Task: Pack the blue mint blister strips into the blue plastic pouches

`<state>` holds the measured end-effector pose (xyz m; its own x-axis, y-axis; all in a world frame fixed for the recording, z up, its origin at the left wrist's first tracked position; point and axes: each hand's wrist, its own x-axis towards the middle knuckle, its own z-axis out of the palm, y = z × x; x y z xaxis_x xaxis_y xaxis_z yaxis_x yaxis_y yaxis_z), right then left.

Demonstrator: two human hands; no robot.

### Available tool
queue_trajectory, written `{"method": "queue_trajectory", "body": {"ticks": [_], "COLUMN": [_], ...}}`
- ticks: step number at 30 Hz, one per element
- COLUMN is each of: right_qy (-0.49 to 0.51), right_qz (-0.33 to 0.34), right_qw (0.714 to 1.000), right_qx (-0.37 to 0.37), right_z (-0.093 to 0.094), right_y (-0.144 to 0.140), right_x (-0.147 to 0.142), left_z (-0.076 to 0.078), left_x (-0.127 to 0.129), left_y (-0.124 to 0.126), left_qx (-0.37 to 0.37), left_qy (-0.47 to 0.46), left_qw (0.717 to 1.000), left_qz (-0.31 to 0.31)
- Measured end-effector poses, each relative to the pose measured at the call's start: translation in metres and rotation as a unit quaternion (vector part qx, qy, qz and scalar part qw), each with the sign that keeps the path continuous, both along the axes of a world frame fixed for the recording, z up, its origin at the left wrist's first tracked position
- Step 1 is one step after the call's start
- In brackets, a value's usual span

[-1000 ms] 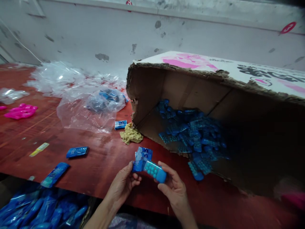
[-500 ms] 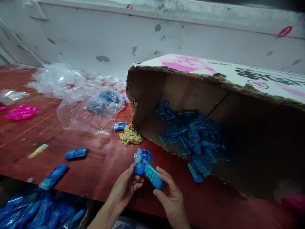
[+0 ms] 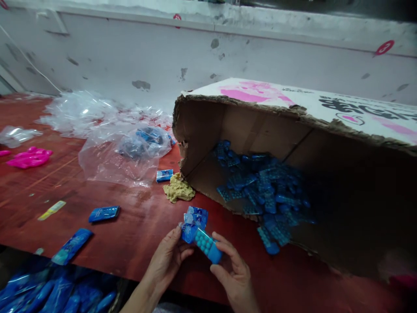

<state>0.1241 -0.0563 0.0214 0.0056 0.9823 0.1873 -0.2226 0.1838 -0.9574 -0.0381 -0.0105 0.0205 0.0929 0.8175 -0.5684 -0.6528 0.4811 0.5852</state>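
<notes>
Head view: at the near edge of the red table (image 3: 137, 226), the left hand (image 3: 169, 258) pinches a blue wrapper (image 3: 193, 222). The right hand (image 3: 233, 274) pinches a blue bumpy stick (image 3: 206, 245). Its long axis slants from near-right to far-left, its far end entering the wrapper, between both hands.

So there's a small blue toy (image 3: 207, 246) with rows of teal bumps, tilted diagonally and partway inside a crinkly blue printed wrapper (image 3: 193, 223) that sticks up off its upper end. Both sit just in front of the tipped cardboard box (image 3: 247, 130), near its open mouth.
</notes>
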Motion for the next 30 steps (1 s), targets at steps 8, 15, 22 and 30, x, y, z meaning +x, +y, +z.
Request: {"method": "queue_trajectory", "body": {"ticks": [8, 15, 22, 30], "right_qy": [0.096, 0.109, 0.141, 0.216], "right_qz": [-0.003, -0.007, 0.016, -0.011], "right_qw": [0.993, 0.989, 0.981, 0.958], "right_qx": [-0.064, -0.096, -0.130, -0.187], "right_z": [-0.0038, 0.0024, -0.0013, 0.0034], "right_y": [0.0007, 0.0031, 0.0071, 0.0056], "right_x": [-0.0070, -0.0050, -0.0012, -0.0073], "left_z": [0.0001, -0.0011, 0.0003, 0.0012], "left_x": [-0.0020, -0.0038, -0.0061, -0.0036], "left_y": [0.0011, 0.0021, 0.0034, 0.0016], "left_qx": [0.013, 0.037, 0.041, 0.001], "left_qy": [0.003, 0.025, 0.050, 0.030], "left_qw": [1.000, 0.999, 0.998, 0.999], "left_qz": [0.026, 0.001, -0.013, -0.017]}}
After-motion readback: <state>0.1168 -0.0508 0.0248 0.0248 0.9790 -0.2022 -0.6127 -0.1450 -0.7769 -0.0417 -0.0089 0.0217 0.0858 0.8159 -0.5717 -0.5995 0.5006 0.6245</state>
